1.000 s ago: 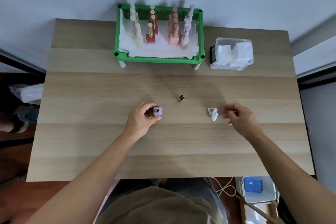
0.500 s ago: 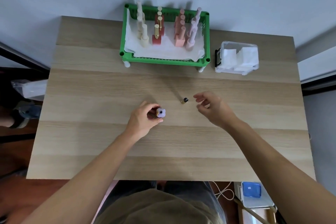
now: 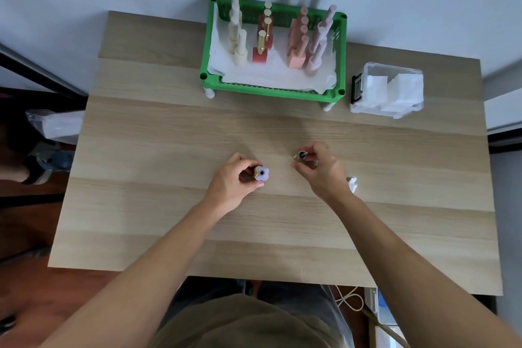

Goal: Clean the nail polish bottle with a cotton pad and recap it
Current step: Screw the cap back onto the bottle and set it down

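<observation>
The lilac nail polish bottle (image 3: pixel 262 173) stands uncapped on the wooden table (image 3: pixel 141 150), its dark neck opening facing up. My left hand (image 3: pixel 234 182) grips it from the left side. Its gold cap (image 3: pixel 300 155) with a dark end stands a short way to the right, and my right hand (image 3: pixel 319 168) pinches it between fingers and thumb. A crumpled white cotton pad (image 3: pixel 352 182) lies on the table just right of my right wrist, partly hidden by it.
A green basket (image 3: pixel 271 90) lined with white paper holds several capped polish bottles at the table's back. A clear plastic box (image 3: pixel 387 90) of white cotton pads stands to its right. A bag and bins sit on the floor beside the table.
My right hand left the cotton pad on the table, moved left and took hold of the gold cap. My left hand kept holding the bottle.
</observation>
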{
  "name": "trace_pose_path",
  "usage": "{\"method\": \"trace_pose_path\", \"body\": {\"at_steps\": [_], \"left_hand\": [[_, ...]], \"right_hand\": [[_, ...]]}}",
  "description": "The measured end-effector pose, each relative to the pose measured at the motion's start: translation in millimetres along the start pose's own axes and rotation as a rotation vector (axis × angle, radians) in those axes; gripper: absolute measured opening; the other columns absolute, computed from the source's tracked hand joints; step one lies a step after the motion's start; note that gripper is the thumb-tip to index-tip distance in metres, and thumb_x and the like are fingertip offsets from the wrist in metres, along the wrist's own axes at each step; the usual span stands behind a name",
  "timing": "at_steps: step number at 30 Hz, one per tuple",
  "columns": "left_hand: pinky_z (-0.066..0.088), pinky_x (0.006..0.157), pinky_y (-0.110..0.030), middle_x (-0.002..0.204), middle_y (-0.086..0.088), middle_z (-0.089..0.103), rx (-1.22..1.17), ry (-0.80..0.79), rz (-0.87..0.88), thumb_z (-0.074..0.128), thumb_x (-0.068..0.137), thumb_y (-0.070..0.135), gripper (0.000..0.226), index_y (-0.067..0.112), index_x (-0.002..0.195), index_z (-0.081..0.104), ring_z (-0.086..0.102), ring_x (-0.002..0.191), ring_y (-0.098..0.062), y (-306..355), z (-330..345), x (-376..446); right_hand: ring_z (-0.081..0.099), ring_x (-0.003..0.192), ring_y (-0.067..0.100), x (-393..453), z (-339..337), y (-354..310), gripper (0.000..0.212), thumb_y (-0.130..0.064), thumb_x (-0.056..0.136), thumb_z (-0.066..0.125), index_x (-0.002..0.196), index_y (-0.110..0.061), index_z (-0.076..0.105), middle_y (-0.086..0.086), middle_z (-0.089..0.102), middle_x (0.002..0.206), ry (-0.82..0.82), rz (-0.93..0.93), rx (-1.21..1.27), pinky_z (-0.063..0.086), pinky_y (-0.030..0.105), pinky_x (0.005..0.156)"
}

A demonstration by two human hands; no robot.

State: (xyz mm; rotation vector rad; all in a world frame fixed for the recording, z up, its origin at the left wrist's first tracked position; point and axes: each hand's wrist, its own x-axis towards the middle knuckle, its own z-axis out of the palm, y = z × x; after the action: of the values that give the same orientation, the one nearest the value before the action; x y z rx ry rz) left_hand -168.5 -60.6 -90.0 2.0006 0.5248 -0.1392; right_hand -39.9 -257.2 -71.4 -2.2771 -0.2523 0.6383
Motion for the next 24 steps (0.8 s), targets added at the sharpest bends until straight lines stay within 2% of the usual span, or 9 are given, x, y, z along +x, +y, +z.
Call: {"method": "trace_pose_path", "body": {"at_steps": [3,6,9,12,14,15,19,22,24], "left_hand": [[0.043,0.077,-0.004,0.099,0.004,0.059,-0.007,0.0,-0.001,0.088,0.078,0.002,0.034,0.011,0.11,0.078,0.063,0.081,0.008,-2.6,1.3,0.4],[0.043,0.077,-0.003,0.097,0.007,0.058,-0.022,0.003,0.003,0.088,0.078,0.002,0.035,0.009,0.11,0.077,0.062,0.082,0.012,-4.7,2.5,1.5],[0.043,0.077,-0.003,0.096,0.013,0.057,-0.017,-0.003,0.007,0.088,0.078,0.003,0.034,0.01,0.11,0.078,0.062,0.082,0.011,-7.0,3.2,2.4],[0.043,0.078,-0.004,0.096,0.015,0.057,-0.02,-0.01,0.01,0.089,0.078,0.004,0.035,0.011,0.111,0.078,0.063,0.082,0.01,-10.3,3.7,3.5],[0.044,0.077,-0.004,0.095,0.014,0.057,-0.025,-0.011,0.012,0.089,0.078,0.004,0.035,0.012,0.11,0.078,0.062,0.081,0.011,-12.0,4.0,3.9],[0.043,0.077,-0.004,0.095,0.014,0.058,-0.028,-0.01,0.012,0.089,0.078,0.005,0.035,0.012,0.11,0.078,0.062,0.08,0.011,-12.5,4.3,4.1],[0.044,0.076,-0.006,0.095,0.013,0.058,-0.038,-0.009,0.007,0.089,0.078,0.006,0.034,0.014,0.109,0.078,0.063,0.079,0.008,-14.4,5.0,4.7],[0.044,0.076,-0.005,0.095,0.015,0.058,-0.054,-0.024,-0.001,0.09,0.077,0.008,0.034,0.016,0.108,0.078,0.063,0.079,0.009,-16.5,5.1,5.3],[0.043,0.075,-0.003,0.095,0.014,0.058,-0.054,-0.024,0.003,0.09,0.077,0.008,0.034,0.016,0.107,0.077,0.063,0.08,0.011,-17.8,5.1,5.5]], "right_hand": [[0.064,0.086,0.002,1.1,4.0,-0.6,0.024,-0.02,0.087,0.081,0.107,-0.017,0.07,-0.007,0.06,0.105,0.023,-0.019,-0.003,0.049,0.014,0.081],[0.062,0.084,-0.006,0.8,3.6,-0.6,0.018,-0.019,0.089,0.079,0.105,-0.016,0.071,-0.008,0.06,0.102,0.035,-0.016,0.01,0.046,0.009,0.077],[0.067,0.088,0.001,-2.8,-0.5,-2.6,0.019,-0.02,0.09,0.078,0.107,-0.015,0.071,-0.006,0.069,0.101,0.044,0.022,0.059,0.051,0.016,0.079],[0.069,0.087,0.006,-7.4,-8.5,-7.4,0.015,-0.02,0.09,0.078,0.103,-0.016,0.07,-0.006,0.074,0.097,0.039,0.007,0.114,0.051,0.011,0.076],[0.071,0.084,0.011,-10.7,-14.2,-10.3,0.011,-0.017,0.091,0.077,0.099,-0.016,0.069,-0.003,0.075,0.099,0.004,-0.023,0.144,0.055,0.022,0.078],[0.071,0.084,0.01,-13.1,-17.1,-11.6,0.011,-0.016,0.091,0.077,0.098,-0.018,0.069,-0.004,0.075,0.101,-0.007,-0.043,0.145,0.057,0.024,0.078],[0.068,0.086,-0.004,-23.7,-26.4,-13.6,0.026,-0.016,0.089,0.079,0.108,-0.031,0.071,-0.016,0.07,0.098,-0.001,-0.15,0.116,0.051,0.01,0.076],[0.07,0.085,0.003,-28.5,-32.2,-12.0,0.03,-0.02,0.085,0.083,0.101,-0.04,0.066,-0.014,0.075,0.093,0.002,-0.117,0.16,0.054,0.014,0.073],[0.071,0.084,0.005,-29.6,-34.8,-8.7,0.027,-0.024,0.084,0.084,0.094,-0.04,0.065,-0.017,0.076,0.094,0.02,-0.097,0.148,0.056,0.02,0.071]]}}
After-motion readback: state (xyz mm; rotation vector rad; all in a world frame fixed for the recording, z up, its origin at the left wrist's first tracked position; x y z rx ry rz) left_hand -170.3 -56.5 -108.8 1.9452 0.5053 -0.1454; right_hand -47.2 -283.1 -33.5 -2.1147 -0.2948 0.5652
